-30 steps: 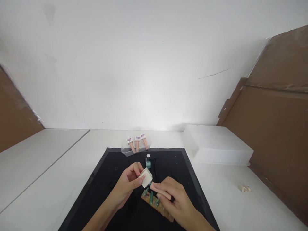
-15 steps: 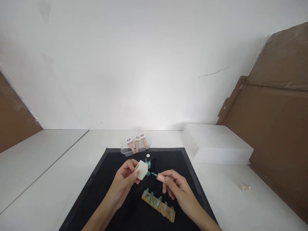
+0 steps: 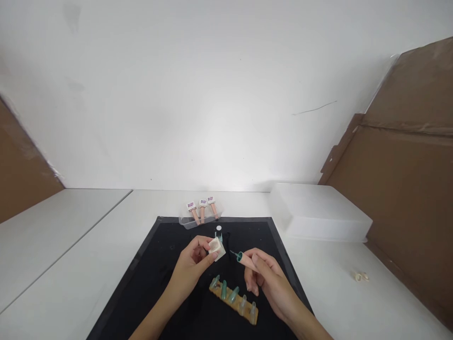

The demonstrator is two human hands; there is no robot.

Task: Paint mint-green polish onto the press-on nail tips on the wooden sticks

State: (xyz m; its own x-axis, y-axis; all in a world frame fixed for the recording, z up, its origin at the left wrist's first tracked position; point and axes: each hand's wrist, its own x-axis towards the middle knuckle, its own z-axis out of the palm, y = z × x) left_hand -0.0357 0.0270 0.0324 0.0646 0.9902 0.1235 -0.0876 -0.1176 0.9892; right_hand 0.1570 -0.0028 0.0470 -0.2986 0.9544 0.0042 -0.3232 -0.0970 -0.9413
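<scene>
My left hand (image 3: 194, 259) grips a white square nail polish bottle (image 3: 217, 249) between thumb and fingers, tilted over the black mat. In my right hand (image 3: 266, 270) is a pink nail polish brush cap (image 3: 248, 261), its thin brush pointing left toward the bottle but apart from it. Green polish coats the cap's inner rim. Below both hands lies a tan strip holder (image 3: 238, 308) bearing several false nails, some green (image 3: 224, 290) and others clear (image 3: 242, 302). Just behind the white bottle stands a small bottle with a white-topped dark cap (image 3: 218, 231), partly hidden.
At the mat's far edge, a clear plastic tray (image 3: 189, 225) holds three pink-capped bottles (image 3: 203, 208). A white translucent box (image 3: 322, 212) stands at the back right. Small cream rings (image 3: 359, 276) lie on the white table at right. The black mat (image 3: 170, 236) spans the middle.
The brush has come away from the bottle's mouth, and my right hand has shifted slightly right. My left hand has turned the bottle and moved it a little right.
</scene>
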